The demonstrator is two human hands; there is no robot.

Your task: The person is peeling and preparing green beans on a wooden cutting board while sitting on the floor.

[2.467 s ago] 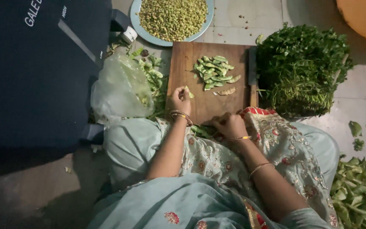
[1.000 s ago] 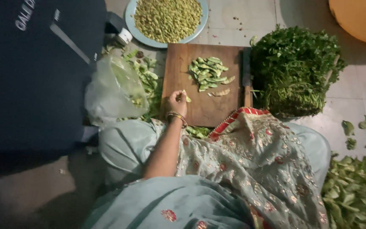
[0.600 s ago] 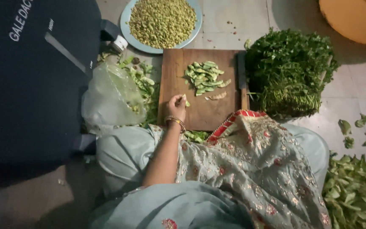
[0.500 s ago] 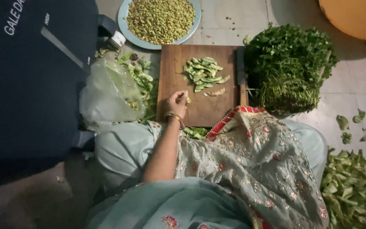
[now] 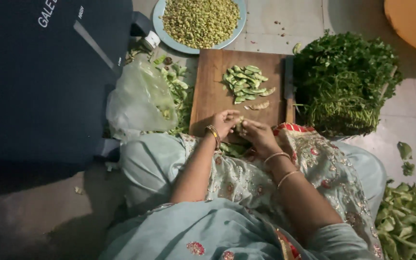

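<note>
From the head camera, both hands are meeting at the near edge of the wooden cutting board [image 5: 217, 91]. The left hand [image 5: 225, 123] is curling its fingers inward, and the right hand [image 5: 258, 135] is doing the same from the other side, so the fingertips of both are pinching one small green bean pod [image 5: 239, 126] between them. The fingers are barely parted, only as wide as the pod; how tightly each is pressing cannot be told. The pod is sitting just above the board's near edge, over the person's lap.

Counting what is lying about: one cutting board, with one heap of emptied green pods [image 5: 245, 84] on its far half and one pale pod piece [image 5: 259, 105] just near of that heap. One round blue plate [image 5: 162, 29] beyond the board is holding shelled beans [image 5: 201, 19], too many to count. One crumpled clear plastic bag [image 5: 138, 101] is lying to the left of the board, touching a scatter of green pods [image 5: 179, 89]. One big bunch of leafy greens [image 5: 345, 82] is sitting to the right of the board. One pile of pod husks [image 5: 410, 221] is lying at the lower right. One bangle is showing on the left wrist, two on the right.
</note>
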